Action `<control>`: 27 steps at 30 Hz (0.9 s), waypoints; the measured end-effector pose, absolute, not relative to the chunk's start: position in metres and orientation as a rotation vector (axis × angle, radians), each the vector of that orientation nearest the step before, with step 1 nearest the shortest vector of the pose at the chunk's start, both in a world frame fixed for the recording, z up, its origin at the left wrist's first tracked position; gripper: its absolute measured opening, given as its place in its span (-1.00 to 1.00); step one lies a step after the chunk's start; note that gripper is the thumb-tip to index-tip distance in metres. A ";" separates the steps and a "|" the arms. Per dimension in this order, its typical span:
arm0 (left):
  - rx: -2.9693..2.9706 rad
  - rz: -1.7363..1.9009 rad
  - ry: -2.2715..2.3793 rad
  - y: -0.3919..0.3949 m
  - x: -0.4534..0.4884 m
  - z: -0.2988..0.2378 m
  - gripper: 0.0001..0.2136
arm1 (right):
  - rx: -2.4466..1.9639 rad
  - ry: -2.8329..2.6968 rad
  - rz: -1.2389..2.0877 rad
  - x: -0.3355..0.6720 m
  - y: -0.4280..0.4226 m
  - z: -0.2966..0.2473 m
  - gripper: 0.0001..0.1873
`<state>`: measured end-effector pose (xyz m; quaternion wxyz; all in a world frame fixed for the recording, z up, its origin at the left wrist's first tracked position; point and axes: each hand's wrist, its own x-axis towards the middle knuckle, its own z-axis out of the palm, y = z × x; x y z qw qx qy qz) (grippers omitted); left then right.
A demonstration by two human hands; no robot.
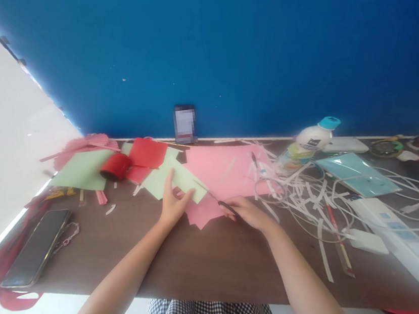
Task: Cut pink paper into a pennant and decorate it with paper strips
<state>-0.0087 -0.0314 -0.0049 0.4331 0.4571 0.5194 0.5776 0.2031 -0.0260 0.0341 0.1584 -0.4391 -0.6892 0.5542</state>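
My left hand grips the near edge of a light green sheet of paper, its index finger lying along the top side. In my right hand is a pair of scissors, with the fingers closed round the dark handles. The thin blades point up and left along the right edge of the green paper; whether they are apart is too blurred to tell. Beneath lies a large pink sheet with white strips on its right part. Red paper overlaps the left end of the green sheet.
Left are a red roll, another green sheet and a dark phone. A glue bottle, paper scraps, tangled white cables and a power strip crowd the right. A second phone leans on the blue wall.
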 end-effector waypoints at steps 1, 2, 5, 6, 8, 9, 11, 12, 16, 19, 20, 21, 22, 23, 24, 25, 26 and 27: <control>1.138 1.438 1.288 -0.031 -0.009 -0.005 -0.23 | -1.253 -1.976 1.583 0.203 -0.026 0.034 -0.56; 1.136 1.439 1.283 -0.031 -0.009 -0.005 -0.23 | -1.253 -1.978 1.579 0.203 -0.026 0.034 -0.56; 1.130 1.445 1.291 -0.031 -0.009 -0.005 -0.23 | -1.262 -1.978 1.562 0.203 -0.027 0.035 -0.55; 1.129 1.446 1.296 -0.031 -0.009 -0.006 -0.23 | -1.265 -1.979 1.558 0.203 -0.027 0.036 -0.55; 1.128 1.444 1.304 -0.031 -0.009 -0.006 -0.24 | -1.270 -1.981 1.556 0.203 -0.027 0.036 -0.55; 1.127 1.443 1.307 -0.031 -0.009 -0.006 -0.24 | -1.273 -1.981 1.557 0.203 -0.027 0.036 -0.55; 1.123 1.446 1.311 -0.031 -0.009 -0.006 -0.24 | -1.283 -1.978 1.559 0.203 -0.027 0.036 -0.56; 1.122 1.448 1.313 -0.031 -0.009 -0.006 -0.24 | -1.289 -1.975 1.562 0.203 -0.027 0.036 -0.57; 1.126 1.454 1.323 -0.031 -0.009 -0.005 -0.25 | -1.304 -1.963 1.562 0.203 -0.028 0.036 -0.58; 1.124 1.442 1.326 -0.031 -0.009 -0.004 -0.24 | -1.309 -1.951 1.564 0.202 -0.028 0.036 -0.59; 1.122 1.438 1.327 -0.031 -0.009 -0.004 -0.24 | -1.312 -1.949 1.564 0.202 -0.028 0.036 -0.60; 1.122 1.436 1.327 -0.031 -0.009 -0.004 -0.23 | -1.316 -1.950 1.562 0.202 -0.028 0.036 -0.60; 1.124 1.437 1.327 -0.031 -0.009 -0.004 -0.24 | -1.320 -1.952 1.558 0.202 -0.028 0.036 -0.60; 1.128 1.439 1.326 -0.032 -0.009 -0.004 -0.24 | -1.322 -1.956 1.554 0.202 -0.028 0.036 -0.60; 1.135 1.441 1.325 -0.032 -0.009 -0.004 -0.24 | -1.322 -1.962 1.550 0.203 -0.028 0.036 -0.60; 1.142 1.441 1.325 -0.032 -0.009 -0.004 -0.24 | -1.321 -1.967 1.546 0.203 -0.028 0.035 -0.59; 1.148 1.442 1.327 -0.032 -0.009 -0.004 -0.25 | -1.321 -1.971 1.544 0.203 -0.028 0.035 -0.59; 1.152 1.442 1.331 -0.032 -0.009 -0.004 -0.24 | -1.322 -1.973 1.541 0.203 -0.028 0.035 -0.59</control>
